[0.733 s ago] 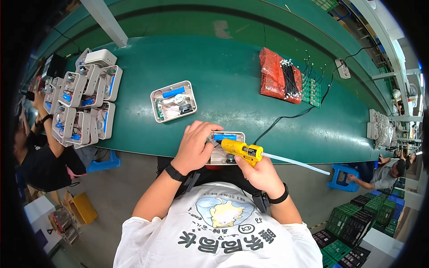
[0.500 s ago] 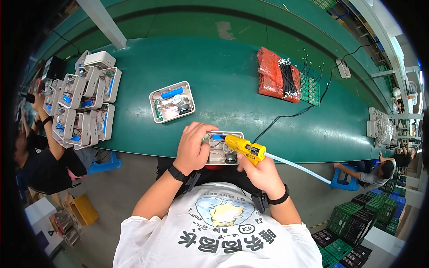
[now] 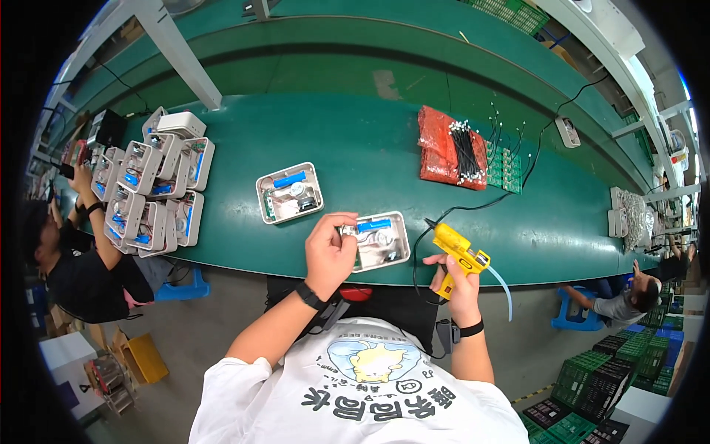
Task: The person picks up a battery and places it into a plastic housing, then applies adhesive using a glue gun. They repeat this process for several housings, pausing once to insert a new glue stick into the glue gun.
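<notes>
My right hand (image 3: 460, 285) is wrapped round the handle of a yellow hot glue gun (image 3: 452, 243), off to the right of a white plastic housing (image 3: 404, 235). A pale, bendy glue stick (image 3: 503, 291) curves out of the gun's back, and its nozzle points up and left, apart from the housing. With closed fingers, my left hand (image 3: 330, 250) grips the left side of that housing near the table's front edge. Inside it lie a blue cylindrical battery (image 3: 375, 226), wires and a round white part. A similar open housing (image 3: 320, 196) rests on the table further back.
Several filled housings (image 3: 148, 185) are stacked at the left. Further back on the right lie a red bag (image 3: 436, 152) with black cables (image 3: 466, 152) and green circuit boards (image 3: 505, 169). A black cord (image 3: 473, 207) crosses the table. Other people sit at both sides.
The glue gun has moved away from the housing to the right, and its nozzle is out of it. My left hand stays on the housing, which is now tilted slightly. The whole view has shifted.
</notes>
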{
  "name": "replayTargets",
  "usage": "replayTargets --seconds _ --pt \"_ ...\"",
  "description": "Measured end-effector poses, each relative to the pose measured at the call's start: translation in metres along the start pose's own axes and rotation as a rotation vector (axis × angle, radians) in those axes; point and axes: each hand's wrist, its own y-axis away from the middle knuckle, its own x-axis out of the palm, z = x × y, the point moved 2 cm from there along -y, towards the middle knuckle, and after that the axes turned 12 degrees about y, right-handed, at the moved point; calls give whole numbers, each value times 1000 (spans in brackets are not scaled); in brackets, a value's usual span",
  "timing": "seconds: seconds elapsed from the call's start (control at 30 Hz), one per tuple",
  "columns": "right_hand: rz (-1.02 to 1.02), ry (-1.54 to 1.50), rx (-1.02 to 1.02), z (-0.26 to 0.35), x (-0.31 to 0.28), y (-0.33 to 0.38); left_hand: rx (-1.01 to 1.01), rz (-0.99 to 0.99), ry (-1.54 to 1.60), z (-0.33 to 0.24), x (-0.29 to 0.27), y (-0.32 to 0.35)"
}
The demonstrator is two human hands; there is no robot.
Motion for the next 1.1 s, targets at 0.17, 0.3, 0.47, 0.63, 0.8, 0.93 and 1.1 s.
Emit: replayTargets --seconds 0.17,0.3,0.47,0.63,0.8,0.93,1.1 --pt "-94 -101 -54 -26 -19 -3 155 -56 -172 3 19 -46" --pt "-101 -159 -87 -28 -19 -4 344 -95 -377 -24 17 -67" --pt "-76 -161 -114 -32 -22 -6 339 73 -801 -59 -32 -64" --pt "-48 -201 -124 -32 -23 -7 97 134 -933 -46 -106 -72" --pt "-76 -203 -130 -31 -25 -5 138 426 -649 -46 -88 -51" --pt "-85 -145 -106 -30 -20 -8 134 582 -475 -53 -52 -18" --pt "-65 -198 -112 -29 -22 -7 73 563 -456 -37 -49 -32"
